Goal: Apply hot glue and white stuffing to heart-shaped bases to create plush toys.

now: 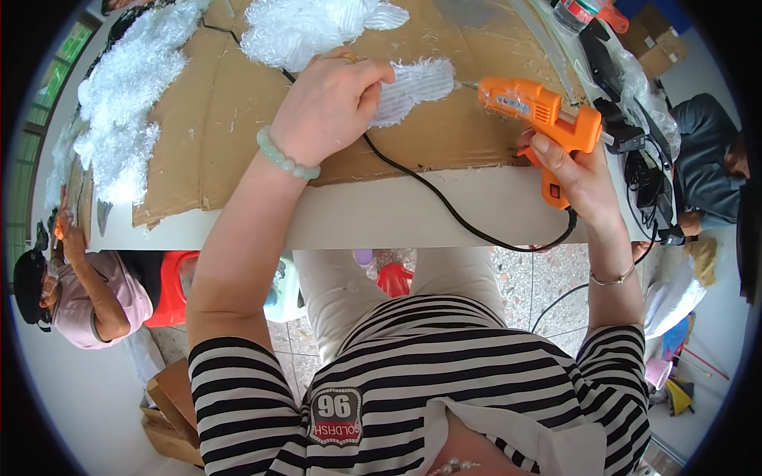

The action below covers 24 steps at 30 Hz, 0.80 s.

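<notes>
My right hand point(586, 178) grips an orange hot glue gun point(528, 103), its nozzle pointing left toward a white ribbed piece with fringed edges point(417, 89). A small gap seems to lie between nozzle and piece. My left hand point(329, 103), with a pale green bead bracelet at the wrist, is closed over the left end of that piece. Its fingertips are partly hidden. The piece lies on a brown cardboard sheet point(238, 151). From the gun's handle a black cord point(444, 208) runs left, passing under my left hand.
Fluffy white fringed pieces are heaped at the far middle point(305, 32) and on the left point(131, 103). Power adapters and cables point(635, 143) crowd the right edge, near a bottle point(573, 14). A person in pink point(103, 297) sits at left; another in dark clothes point(702, 159) is at right.
</notes>
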Available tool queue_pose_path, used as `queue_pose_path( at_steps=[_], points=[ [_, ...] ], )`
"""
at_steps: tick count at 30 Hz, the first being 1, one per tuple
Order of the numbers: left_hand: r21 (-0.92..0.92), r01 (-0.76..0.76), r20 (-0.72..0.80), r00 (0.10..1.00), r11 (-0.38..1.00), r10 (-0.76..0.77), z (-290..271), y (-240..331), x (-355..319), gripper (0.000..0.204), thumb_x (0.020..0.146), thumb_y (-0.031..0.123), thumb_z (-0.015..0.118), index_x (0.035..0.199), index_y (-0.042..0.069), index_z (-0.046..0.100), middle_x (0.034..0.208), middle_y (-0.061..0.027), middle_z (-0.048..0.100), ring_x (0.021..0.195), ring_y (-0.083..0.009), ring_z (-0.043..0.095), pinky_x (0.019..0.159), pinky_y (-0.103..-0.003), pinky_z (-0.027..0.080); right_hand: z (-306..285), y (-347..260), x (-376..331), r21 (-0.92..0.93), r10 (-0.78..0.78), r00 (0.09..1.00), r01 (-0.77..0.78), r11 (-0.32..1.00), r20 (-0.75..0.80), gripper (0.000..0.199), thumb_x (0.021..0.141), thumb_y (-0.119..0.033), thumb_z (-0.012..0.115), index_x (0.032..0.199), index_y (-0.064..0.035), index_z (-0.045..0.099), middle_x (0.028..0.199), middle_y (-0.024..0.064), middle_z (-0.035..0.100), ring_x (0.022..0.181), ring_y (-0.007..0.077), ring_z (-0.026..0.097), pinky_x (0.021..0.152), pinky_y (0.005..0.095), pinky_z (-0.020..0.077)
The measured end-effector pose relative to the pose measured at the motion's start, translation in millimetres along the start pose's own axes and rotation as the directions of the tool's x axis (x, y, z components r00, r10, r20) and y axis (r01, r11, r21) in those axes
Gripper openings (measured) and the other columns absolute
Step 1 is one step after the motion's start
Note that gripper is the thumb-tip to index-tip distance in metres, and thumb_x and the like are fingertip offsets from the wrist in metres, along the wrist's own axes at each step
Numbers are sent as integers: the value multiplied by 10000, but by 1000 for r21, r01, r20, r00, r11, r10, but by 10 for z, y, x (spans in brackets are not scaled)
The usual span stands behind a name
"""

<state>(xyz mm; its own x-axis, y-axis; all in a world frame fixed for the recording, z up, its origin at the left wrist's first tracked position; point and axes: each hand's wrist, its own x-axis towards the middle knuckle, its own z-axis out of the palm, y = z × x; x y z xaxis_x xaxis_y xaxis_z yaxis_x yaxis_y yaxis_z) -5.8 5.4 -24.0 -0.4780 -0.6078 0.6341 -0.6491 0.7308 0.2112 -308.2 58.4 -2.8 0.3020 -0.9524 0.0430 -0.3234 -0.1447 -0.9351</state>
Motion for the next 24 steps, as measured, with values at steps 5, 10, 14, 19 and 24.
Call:
queue_pose_path(
  at_steps=[5, 10, 14, 19, 24],
  points=[
    [15, -23, -46, 999, 1000, 24, 58, -29, -28, 129, 738, -11, 551, 811, 55, 635, 617, -97, 598, 723, -277, 593, 727, -390, 458, 76, -45, 124, -36, -34, 998, 32, 999, -43, 336, 895, -277, 621, 1105, -22, 564, 921, 25, 624, 845, 93, 551, 722, 236, 440],
    [4, -28, -46, 999, 1000, 28, 61, -69, -61, 137, 717, -1, 561, 810, 63, 638, 622, -88, 601, 743, -265, 594, 737, -387, 452, 179, -118, 227, -107, -8, 1000, 6, 994, -18, 295, 895, -281, 620, 1031, -20, 591, 888, 3, 614, 813, 75, 534, 734, 232, 432],
    [34, -14, 3, 1000, 999, 14, 21, -57, -66, 135, 715, 14, 559, 807, 66, 642, 626, -85, 604, 750, -265, 593, 746, -389, 452, 249, -161, 293, -152, -33, 998, 24, 988, -59, 326, 878, -296, 629, 1051, -21, 603, 807, -4, 592, 735, 77, 524, 670, 244, 446],
    [19, 0, 8, 1000, 1000, 0, 26, -70, -65, 141, 716, 17, 555, 805, 70, 651, 636, -84, 610, 762, -262, 592, 747, -390, 453, 264, -168, 320, -232, 74, 996, -84, 969, -53, 260, 900, -287, 602, 963, -36, 593, 821, -14, 581, 761, 72, 510, 694, 229, 416],
    [55, 9, 41, 999, 998, -12, 15, -49, -65, 120, 735, 39, 565, 800, 74, 660, 682, -79, 623, 781, -264, 591, 741, -392, 453, 227, -115, 318, -228, 79, 996, -85, 970, -38, 259, 903, -292, 589, 932, -35, 581, 798, -7, 573, 746, 77, 508, 678, 236, 412]
  ],
)
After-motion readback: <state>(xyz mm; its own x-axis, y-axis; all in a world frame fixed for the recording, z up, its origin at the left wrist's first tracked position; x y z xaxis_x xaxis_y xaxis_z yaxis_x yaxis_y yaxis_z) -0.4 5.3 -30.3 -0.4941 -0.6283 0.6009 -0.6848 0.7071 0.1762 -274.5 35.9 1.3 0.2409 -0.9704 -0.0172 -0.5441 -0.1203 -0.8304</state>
